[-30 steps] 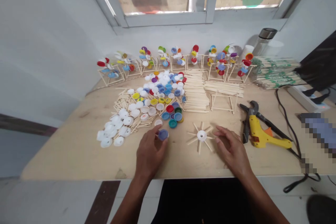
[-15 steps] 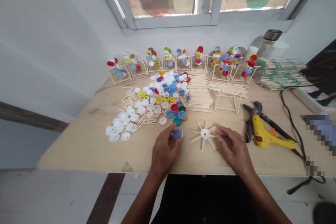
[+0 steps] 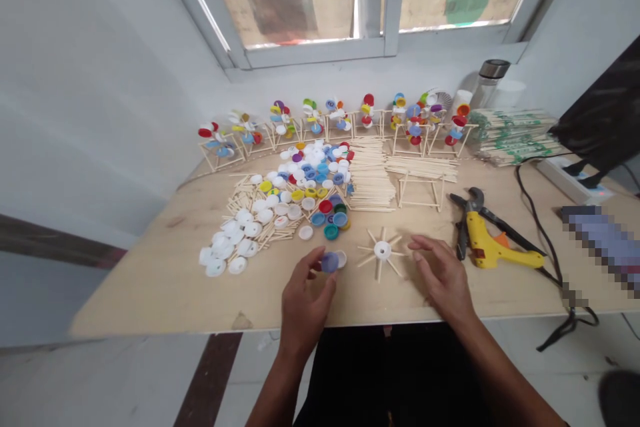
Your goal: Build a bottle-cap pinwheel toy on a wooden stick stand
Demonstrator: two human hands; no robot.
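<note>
My left hand pinches a blue bottle cap between thumb and fingers, low over the front of the table. Just right of it, a white cap partly shows behind the blue one. A wheel of short sticks around a white cap hub lies flat between my two hands. My right hand is to the right of this wheel, fingers apart and nothing in them; its fingertips come close to the stick ends.
Caps in several colours and loose sticks lie heaped left of centre. Behind are bundled sticks, a stick frame and a row of cap-wheel models. Rightward lie a yellow glue gun, black-handled cutters and a power strip.
My left hand has drawn the blue cap slightly toward me, uncovering more of the white cap. My right hand stays open beside the wheel. The camera view has shifted a little.
</note>
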